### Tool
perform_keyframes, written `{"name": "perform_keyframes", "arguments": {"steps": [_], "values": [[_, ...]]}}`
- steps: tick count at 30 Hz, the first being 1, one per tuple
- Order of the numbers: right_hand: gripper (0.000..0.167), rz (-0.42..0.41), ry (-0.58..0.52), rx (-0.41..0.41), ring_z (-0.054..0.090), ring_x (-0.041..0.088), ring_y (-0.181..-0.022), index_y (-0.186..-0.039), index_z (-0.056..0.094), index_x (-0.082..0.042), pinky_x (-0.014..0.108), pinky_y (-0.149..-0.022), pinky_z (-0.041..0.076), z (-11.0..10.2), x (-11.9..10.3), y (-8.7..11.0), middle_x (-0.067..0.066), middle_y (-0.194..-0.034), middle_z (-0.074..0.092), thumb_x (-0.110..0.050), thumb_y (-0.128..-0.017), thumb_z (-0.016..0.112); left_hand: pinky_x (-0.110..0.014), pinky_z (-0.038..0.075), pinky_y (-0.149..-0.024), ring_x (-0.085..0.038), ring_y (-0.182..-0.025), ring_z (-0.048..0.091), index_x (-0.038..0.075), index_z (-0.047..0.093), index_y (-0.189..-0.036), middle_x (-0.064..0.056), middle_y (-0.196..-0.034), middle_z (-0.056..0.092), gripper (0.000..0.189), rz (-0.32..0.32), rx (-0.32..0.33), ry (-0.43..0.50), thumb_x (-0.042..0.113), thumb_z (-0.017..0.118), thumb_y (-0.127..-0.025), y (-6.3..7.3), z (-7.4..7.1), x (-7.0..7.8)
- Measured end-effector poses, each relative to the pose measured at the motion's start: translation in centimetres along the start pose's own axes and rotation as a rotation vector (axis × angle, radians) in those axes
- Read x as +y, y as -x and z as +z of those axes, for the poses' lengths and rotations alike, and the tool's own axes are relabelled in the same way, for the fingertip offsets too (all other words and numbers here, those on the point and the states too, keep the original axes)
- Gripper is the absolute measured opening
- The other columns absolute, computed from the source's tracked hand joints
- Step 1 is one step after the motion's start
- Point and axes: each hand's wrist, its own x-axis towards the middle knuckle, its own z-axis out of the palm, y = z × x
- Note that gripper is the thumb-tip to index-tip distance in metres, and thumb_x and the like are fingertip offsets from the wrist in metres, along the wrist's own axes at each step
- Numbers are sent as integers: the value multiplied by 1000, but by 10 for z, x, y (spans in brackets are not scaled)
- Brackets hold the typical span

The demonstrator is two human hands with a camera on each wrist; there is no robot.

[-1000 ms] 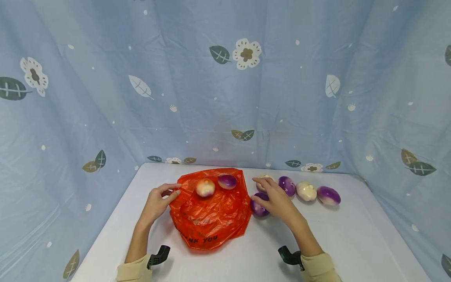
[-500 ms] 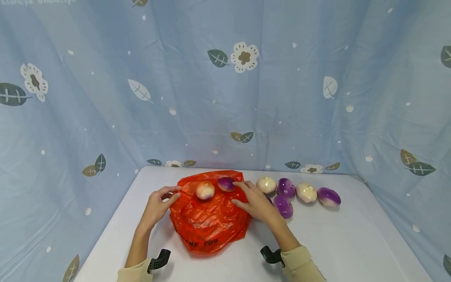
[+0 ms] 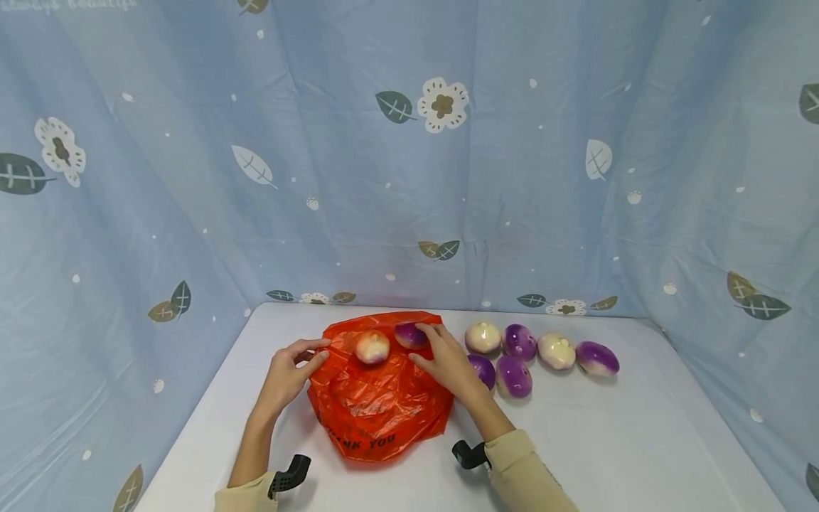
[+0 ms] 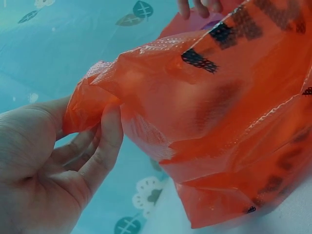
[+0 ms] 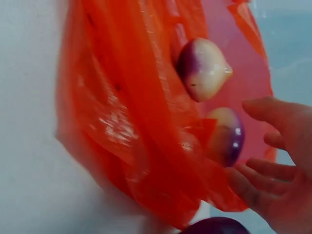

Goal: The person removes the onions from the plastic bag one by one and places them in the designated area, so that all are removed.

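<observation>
A red plastic bag (image 3: 384, 398) with black lettering lies on the table, its mouth spread toward the back. My left hand (image 3: 289, 370) pinches the bag's left edge between thumb and fingers; the left wrist view shows the gathered red film (image 4: 90, 105) in that grip. Two turnips are at the mouth: a pale one (image 3: 372, 347) with a purple patch, and a mostly purple one (image 3: 409, 336). Over the bag's right side, my right hand (image 3: 448, 359) has its fingers spread close to the purple turnip. In the right wrist view, that turnip (image 5: 228, 136) sits beside the fingertips, partly behind red film.
To the right of the bag lie several more turnips, among them a pale one (image 3: 483, 337), a purple one (image 3: 514, 377) and an elongated purple one (image 3: 597, 357). A blue patterned curtain (image 3: 358, 178) rises behind the white table (image 3: 614, 441).
My right hand has moved left from above the loose turnips to the purple turnip on the bag, uncovering the loose ones. The left hand keeps its hold on the bag's edge.
</observation>
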Motion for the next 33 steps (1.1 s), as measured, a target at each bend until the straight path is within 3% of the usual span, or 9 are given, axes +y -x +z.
{"name": "perform_keyframes", "arguments": {"steps": [10, 20, 28, 33], "values": [[62, -47, 71, 144, 60, 33, -118, -138, 52, -12, 46, -100, 51, 22, 5, -8, 16, -132, 56, -26, -84, 78, -15, 55, -73, -27, -100, 65, 14, 70, -119, -12, -120, 68, 30, -11, 0, 14, 27, 68, -93, 1, 0, 2], [59, -44, 162, 181, 62, 33, -108, -133, 56, -14, 49, -88, 56, 31, 5, -10, 15, -126, 57, -28, -82, 80, -16, 56, -74, -27, -100, 66, 12, 70, -119, -12, -119, 69, 28, 8, 3, 18, 24, 68, -93, 1, -1, 1], [53, -46, 131, 197, 67, 32, -101, -125, 54, -14, 47, -82, 58, 34, 2, -13, 10, -116, 64, -28, -81, 81, -14, 54, -73, -28, -99, 66, 12, 70, -119, -14, -119, 68, 30, -1, -11, 4, 26, 68, -93, 0, 0, -1], [51, -40, 173, 187, 69, 33, -93, -126, 53, -17, 48, -75, 59, 35, 2, -18, 11, -113, 65, -27, -84, 79, -14, 53, -73, -28, -100, 66, 12, 70, -119, -14, -120, 68, 30, 2, -10, 11, 26, 68, -93, 0, 0, -1]]}}
